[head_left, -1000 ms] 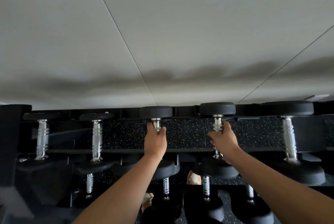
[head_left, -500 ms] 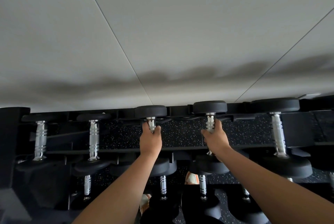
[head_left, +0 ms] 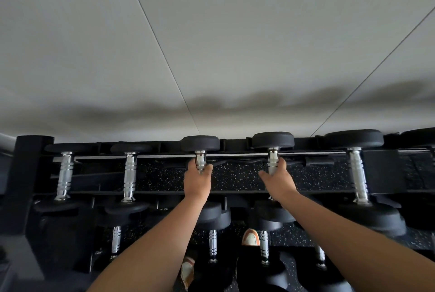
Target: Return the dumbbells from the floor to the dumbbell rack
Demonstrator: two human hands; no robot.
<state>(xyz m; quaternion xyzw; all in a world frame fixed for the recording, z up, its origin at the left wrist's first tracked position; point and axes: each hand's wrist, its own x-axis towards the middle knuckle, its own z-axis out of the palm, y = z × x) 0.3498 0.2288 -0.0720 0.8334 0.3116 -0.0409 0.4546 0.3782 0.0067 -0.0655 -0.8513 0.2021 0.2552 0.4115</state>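
Note:
Two black dumbbells with chrome handles lie across the top tier of the black dumbbell rack (head_left: 146, 191). My left hand (head_left: 197, 182) is closed around the handle of the left dumbbell (head_left: 200, 143). My right hand (head_left: 279, 182) grips the handle of the right dumbbell (head_left: 273, 140). Both dumbbells rest with their far heads at the back rail and their near heads hidden behind my wrists.
More dumbbells sit on the top tier at the left (head_left: 64, 174) (head_left: 130, 175) and right (head_left: 357, 174), and others fill the lower tier (head_left: 212, 242). A pale wall (head_left: 211, 44) rises right behind the rack. My shoes (head_left: 250, 237) show on the speckled floor below.
Both hands have slid a little up along the handles toward the far heads. The camera has shifted slightly, so the rack sits lower in view.

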